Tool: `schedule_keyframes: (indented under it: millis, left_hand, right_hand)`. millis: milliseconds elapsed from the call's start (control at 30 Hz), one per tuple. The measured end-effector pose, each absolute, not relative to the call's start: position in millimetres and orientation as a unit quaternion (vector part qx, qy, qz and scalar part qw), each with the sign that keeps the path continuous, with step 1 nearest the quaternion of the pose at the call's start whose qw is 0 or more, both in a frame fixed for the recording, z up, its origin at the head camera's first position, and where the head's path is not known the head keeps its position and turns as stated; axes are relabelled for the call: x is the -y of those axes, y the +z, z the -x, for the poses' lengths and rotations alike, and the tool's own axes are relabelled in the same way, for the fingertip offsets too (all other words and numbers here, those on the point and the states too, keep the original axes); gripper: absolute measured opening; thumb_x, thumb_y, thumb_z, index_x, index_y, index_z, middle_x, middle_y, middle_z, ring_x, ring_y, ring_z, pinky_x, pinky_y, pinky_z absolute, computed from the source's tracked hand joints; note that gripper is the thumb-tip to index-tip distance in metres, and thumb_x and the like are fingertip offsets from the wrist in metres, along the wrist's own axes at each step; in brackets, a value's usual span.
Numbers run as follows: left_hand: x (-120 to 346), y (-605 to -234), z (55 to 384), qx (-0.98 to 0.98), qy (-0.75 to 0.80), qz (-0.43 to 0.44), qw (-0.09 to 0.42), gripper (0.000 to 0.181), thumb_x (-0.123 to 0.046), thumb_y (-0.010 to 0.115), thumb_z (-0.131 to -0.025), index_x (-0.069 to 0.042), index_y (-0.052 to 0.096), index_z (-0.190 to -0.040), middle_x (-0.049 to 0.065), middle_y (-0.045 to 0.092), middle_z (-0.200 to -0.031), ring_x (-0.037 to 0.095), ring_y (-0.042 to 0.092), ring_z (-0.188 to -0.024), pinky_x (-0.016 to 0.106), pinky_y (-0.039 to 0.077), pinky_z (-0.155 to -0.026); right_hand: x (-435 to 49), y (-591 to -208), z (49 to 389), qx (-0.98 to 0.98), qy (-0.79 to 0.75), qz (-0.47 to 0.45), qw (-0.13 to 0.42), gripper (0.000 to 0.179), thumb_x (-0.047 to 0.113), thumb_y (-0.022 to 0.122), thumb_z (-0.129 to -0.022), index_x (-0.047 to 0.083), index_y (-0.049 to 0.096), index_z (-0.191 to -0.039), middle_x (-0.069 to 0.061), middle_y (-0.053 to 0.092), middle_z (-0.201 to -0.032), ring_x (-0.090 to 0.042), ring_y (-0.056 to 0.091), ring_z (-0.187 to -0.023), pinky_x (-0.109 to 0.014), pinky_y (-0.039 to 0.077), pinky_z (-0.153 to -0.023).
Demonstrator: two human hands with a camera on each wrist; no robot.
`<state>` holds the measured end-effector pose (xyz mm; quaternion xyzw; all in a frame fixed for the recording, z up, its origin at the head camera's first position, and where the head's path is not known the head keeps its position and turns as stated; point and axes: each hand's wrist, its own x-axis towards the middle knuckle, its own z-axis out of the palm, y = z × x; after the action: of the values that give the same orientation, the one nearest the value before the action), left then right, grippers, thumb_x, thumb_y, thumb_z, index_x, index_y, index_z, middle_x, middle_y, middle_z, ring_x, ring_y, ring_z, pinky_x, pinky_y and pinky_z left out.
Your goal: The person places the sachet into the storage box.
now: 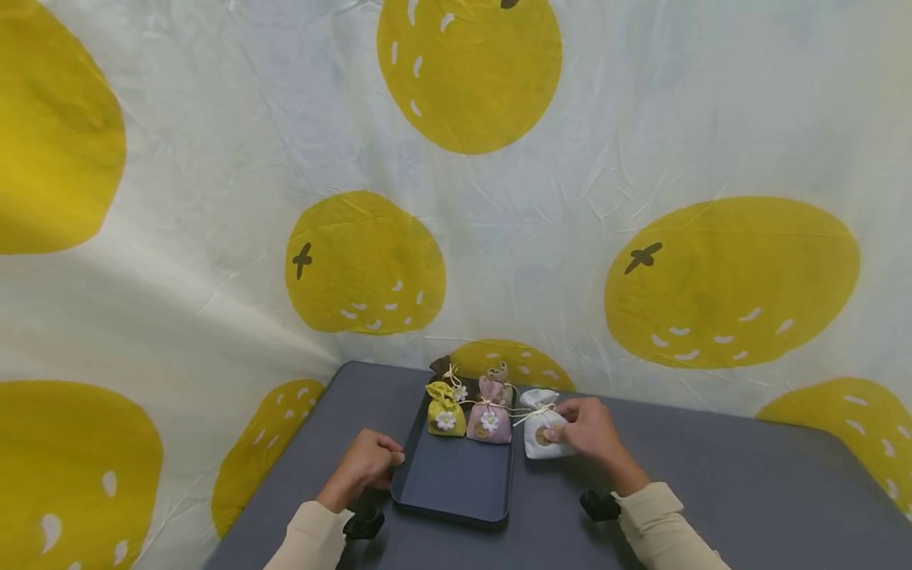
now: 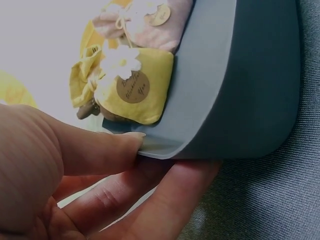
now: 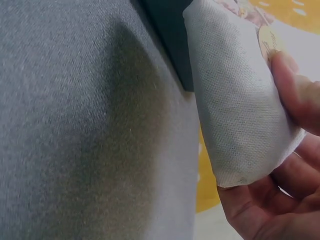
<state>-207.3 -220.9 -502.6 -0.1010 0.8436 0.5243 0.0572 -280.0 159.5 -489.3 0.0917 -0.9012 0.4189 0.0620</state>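
Thumb on one side and fingers on the other, my left hand (image 1: pixel 366 461) pinches the left rim of a dark tray (image 1: pixel 452 484). My right hand (image 1: pixel 593 431) grips a white drawstring pouch (image 1: pixel 536 449) with a round tag, beside the tray's right wall. In the right wrist view the pouch (image 3: pixel 232 95) is held up above the table, its shadow falling on the cloth. Inside the tray stand a yellow pouch (image 1: pixel 436 404) and a pink pouch (image 1: pixel 503 431), each with a white flower. Behind them, partly hidden, are a dark brown pouch (image 1: pixel 439 366) and a beige pouch (image 1: pixel 503 373).
A dark grey table (image 1: pixel 720 483) carries the tray. White fabric (image 1: pixel 527 269) printed with large yellow fruit hangs behind and to the left of the table. Black wrist cameras (image 1: pixel 364 523) sit under both wrists, close to the tabletop.
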Motion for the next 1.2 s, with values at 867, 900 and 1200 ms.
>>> schedule_keyframes:
  millis: [867,900,1200]
  left_hand:
    - [220.3,-501.0,208.7,-0.838,0.531,0.110,0.070,0.019,0.001,0.070,-0.092,0.009,0.075,-0.108,0.019,0.071,-0.101,0.028,0.076,-0.077,0.044,0.065,-0.061]
    - [220.4,-501.0,208.6,-0.837,0.531,0.109,0.070,0.019,0.001,0.070,-0.092,0.009,0.075,-0.108,0.019,0.071,-0.100,0.028,0.076,-0.077,0.044,0.065,-0.061]
    - [219.7,-499.8,208.5,-0.839,0.529,0.109,0.070,0.018,0.001,0.070,-0.092,0.009,0.075,-0.108,0.019,0.072,-0.100,0.030,0.076,-0.077,0.045,0.065,-0.061]
  right_hand:
    - [-134.0,-478.0,282.6,0.896,0.428,-0.103,0.059,0.025,0.007,0.091,-0.071,0.000,0.080,-0.092,-0.008,0.077,-0.080,-0.013,0.061,-0.070,-0.028,0.049,-0.063]
    - [-133.5,-477.5,282.7,0.896,0.428,-0.102,0.059,0.025,0.007,0.091,-0.071,0.000,0.080,-0.093,-0.008,0.077,-0.080,-0.013,0.060,-0.070,-0.028,0.049,-0.063]
    - [-127.1,-471.4,280.9,0.893,0.429,-0.111,0.074,0.029,0.010,0.094,-0.070,0.000,0.080,-0.094,-0.010,0.078,-0.085,-0.013,0.066,-0.073,-0.028,0.052,-0.065]
